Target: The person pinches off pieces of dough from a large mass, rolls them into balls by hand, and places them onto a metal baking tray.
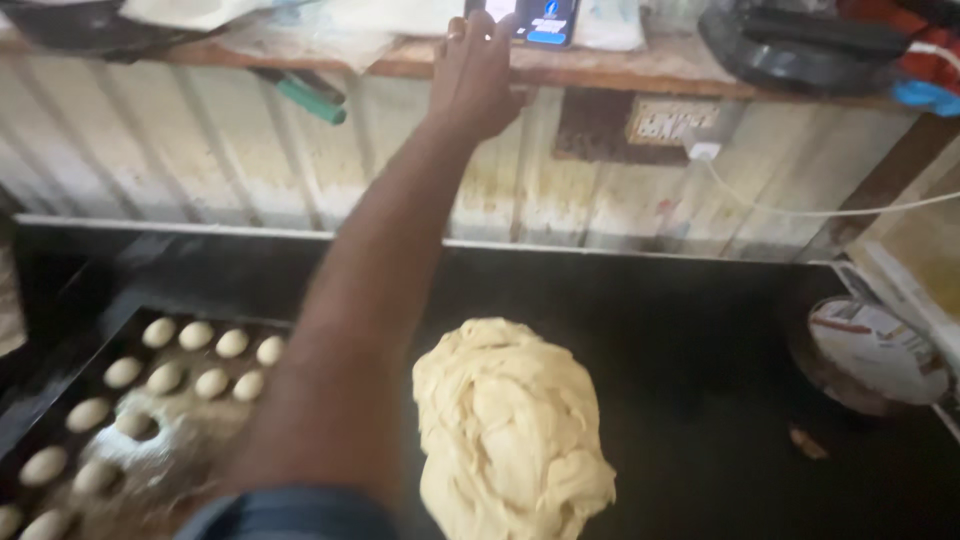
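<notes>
My left hand reaches up to a wooden shelf at the back, its fingertips touching the left edge of a phone with a lit screen. The hand holds nothing. My forearm stretches from the lower left across the view. Below it, a big lump of pale dough lies on the black worktop. To the left, a dark floured tray carries several small dough balls. My right hand is out of view.
A round container with a white lid stands at the worktop's right edge. A green-handled tool hangs under the shelf. A white cable runs along the corrugated wall. A black case lies on the shelf's right.
</notes>
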